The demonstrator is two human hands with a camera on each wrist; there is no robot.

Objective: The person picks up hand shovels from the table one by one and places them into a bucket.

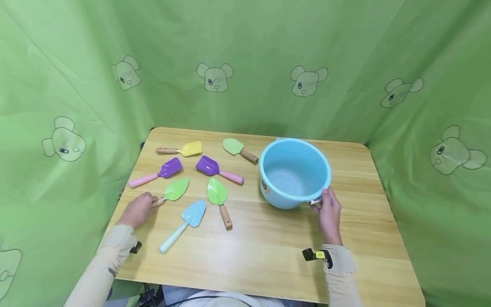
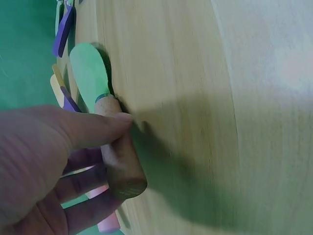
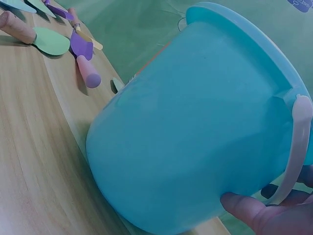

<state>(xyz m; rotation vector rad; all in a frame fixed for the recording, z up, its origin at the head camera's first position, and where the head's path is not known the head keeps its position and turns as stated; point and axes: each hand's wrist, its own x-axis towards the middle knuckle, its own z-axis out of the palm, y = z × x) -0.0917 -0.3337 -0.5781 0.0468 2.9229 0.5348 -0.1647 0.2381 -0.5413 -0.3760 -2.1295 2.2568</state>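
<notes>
My left hand (image 1: 138, 209) is at the left of the table, its thumb and fingers pinching the wooden handle (image 2: 124, 164) of a green leaf-shaped trowel (image 1: 177, 189). The trowel's blade points away, and its handle end shows in the left wrist view. A light blue bucket (image 1: 281, 201) stands on the right half, with nothing inside. My right hand (image 1: 330, 213) grips its near right rim beside the white handle (image 3: 297, 132). In the right wrist view the thumb lies against the bucket's outer wall, while the other fingers are partly hidden behind the handle.
A light blue trowel (image 1: 194, 213) and another green trowel (image 1: 217, 192) lie between the hands. Farther back are two purple shovels with pink handles (image 1: 170, 168), a yellow shovel (image 1: 192, 149) and a pale green trowel (image 1: 232, 146). Green curtain (image 1: 261, 102) surrounds the wooden table (image 1: 261, 256).
</notes>
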